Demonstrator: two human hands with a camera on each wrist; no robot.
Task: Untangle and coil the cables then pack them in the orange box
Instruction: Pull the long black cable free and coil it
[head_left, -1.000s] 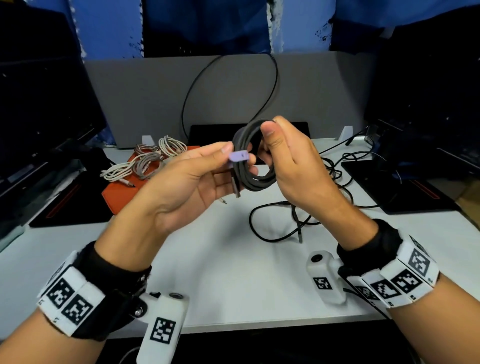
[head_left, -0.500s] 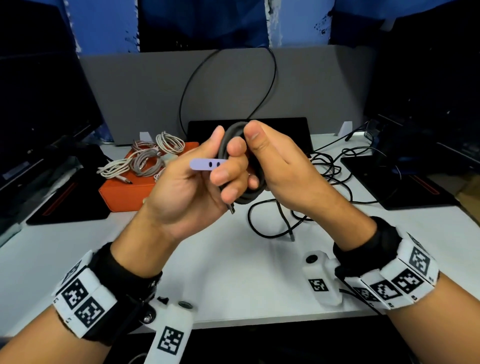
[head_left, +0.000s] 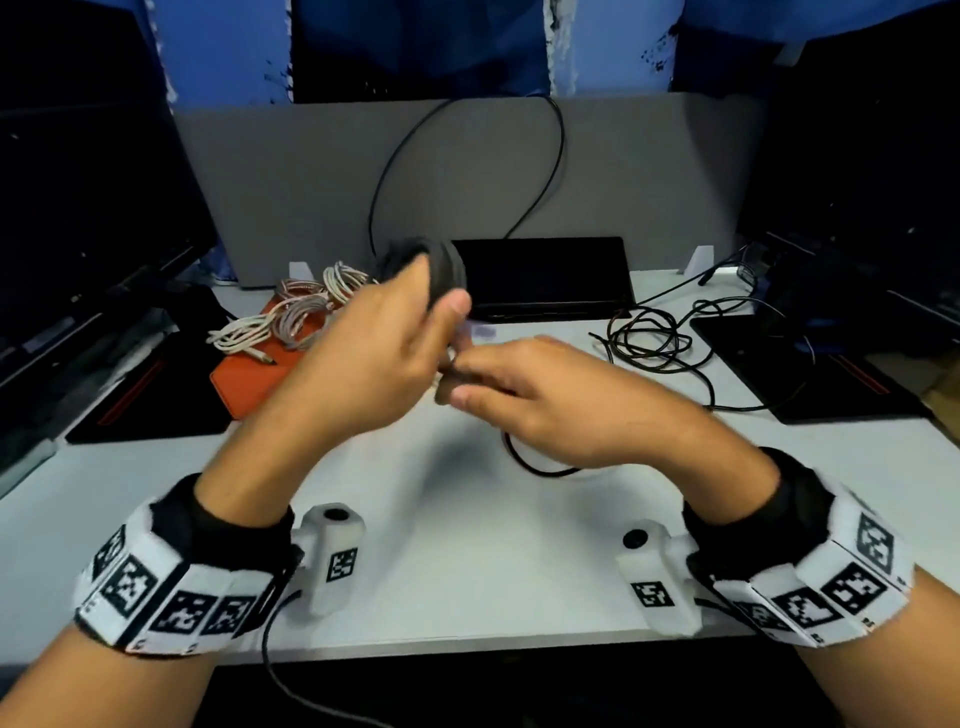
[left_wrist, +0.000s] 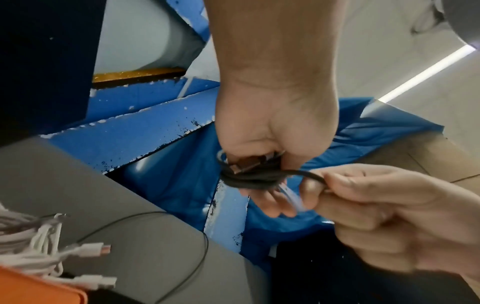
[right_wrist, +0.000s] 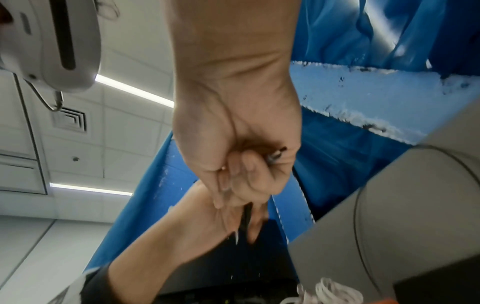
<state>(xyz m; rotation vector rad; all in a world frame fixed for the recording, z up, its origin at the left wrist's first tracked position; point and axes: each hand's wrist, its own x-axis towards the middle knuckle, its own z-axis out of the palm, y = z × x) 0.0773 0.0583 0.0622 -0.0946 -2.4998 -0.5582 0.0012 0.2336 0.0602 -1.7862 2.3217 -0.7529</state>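
- White table (head_left: 467, 545): fills the lower middle of the head view and serves as the work surface; both hands hover above it, probably so the coil can turn freely.
- Grey partition (head_left: 311, 182): closes off the back across the upper middle, with a thin black lead (head_left: 558, 156) looping up its face.
- Orange box (head_left: 244, 379): sits at centre left on the table, just left of the left hand, within easy reach for packing.
- Tangled black cable (head_left: 649, 338): lies at centre right, not yet sorted; one strand trails under the right hand and could snag the coil.
- White cables (head_left: 291, 322): heaped in loose bundles on the box; whether inside or on a lid cannot be told. May crowd the spot for the next coil.
- Left hand (head_left: 374, 353): fingers clenched round the black coil (head_left: 441, 265), raised at frame centre, clamping the turns so that none spring loose.
- Right hand (head_left: 545, 400): thumb and forefinger pinch the cable tail (left_wrist: 309, 174), seemingly winding it round the bundle.
- Purple strap (left_wrist: 293, 197): hangs below the coil between the two hands, apparently waiting to fasten it.
- Metal plug (left_wrist: 246, 164): tucked against the left palm, kept out of the way.
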